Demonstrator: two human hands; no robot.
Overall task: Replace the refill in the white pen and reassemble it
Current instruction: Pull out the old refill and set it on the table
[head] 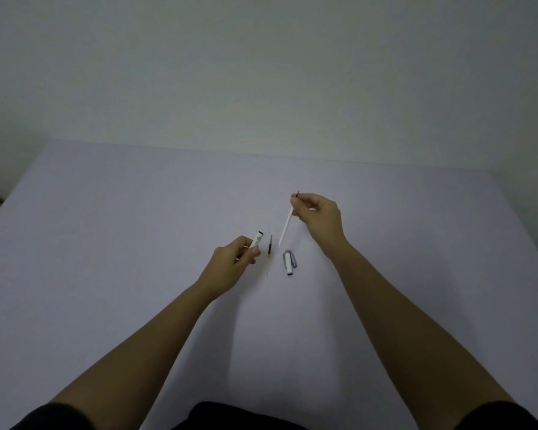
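My left hand (233, 259) grips the white pen barrel (257, 238), whose open dark end points up and away. My right hand (317, 217) pinches a thin white refill (285, 228) near its dark tip, and the refill slants down to the left above the table. A second refill (270, 246), dark at the top with a yellowish lower part, lies flat between my hands. The white pen cap (289, 262) with a grey clip lies on the table just below the held refill.
The pale lilac table (137, 228) runs to a wall at the back. Its left and right edges are visible far from my hands.
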